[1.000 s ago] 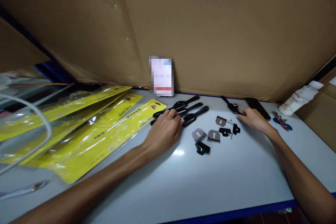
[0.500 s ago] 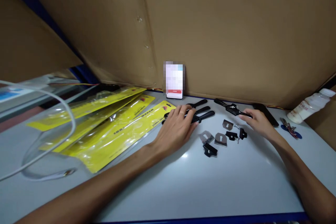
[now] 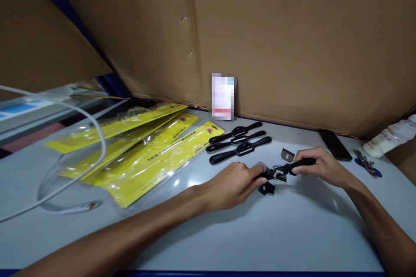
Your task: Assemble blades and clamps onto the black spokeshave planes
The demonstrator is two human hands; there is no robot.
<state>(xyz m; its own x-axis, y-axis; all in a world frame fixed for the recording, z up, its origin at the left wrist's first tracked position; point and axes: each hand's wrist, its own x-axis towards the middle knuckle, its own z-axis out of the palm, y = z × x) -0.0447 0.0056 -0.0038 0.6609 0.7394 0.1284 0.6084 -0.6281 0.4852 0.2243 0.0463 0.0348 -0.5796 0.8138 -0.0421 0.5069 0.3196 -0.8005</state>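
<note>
A black two-handled tool [image 3: 282,170] is held level just above the grey table [image 3: 247,229], one handle in each hand. My left hand [image 3: 234,183] grips its left end and my right hand [image 3: 320,165] grips its right end. Under and around it lie small parts: a black clamp piece [image 3: 266,188] and a metal blade [image 3: 287,155]. Three more black two-handled tools [image 3: 238,139] lie side by side behind my left hand.
Several yellow blister packs [image 3: 146,149] fan out at the left beside a clear bag with a white cord [image 3: 78,151]. A phone [image 3: 334,144], keys [image 3: 367,163] and a white bottle [image 3: 388,135] sit at the right. Cardboard walls [image 3: 276,39] rise behind.
My left hand left the three tools and came to the tool that my right hand picked up from the back. Both hands now hold it over the small parts.
</note>
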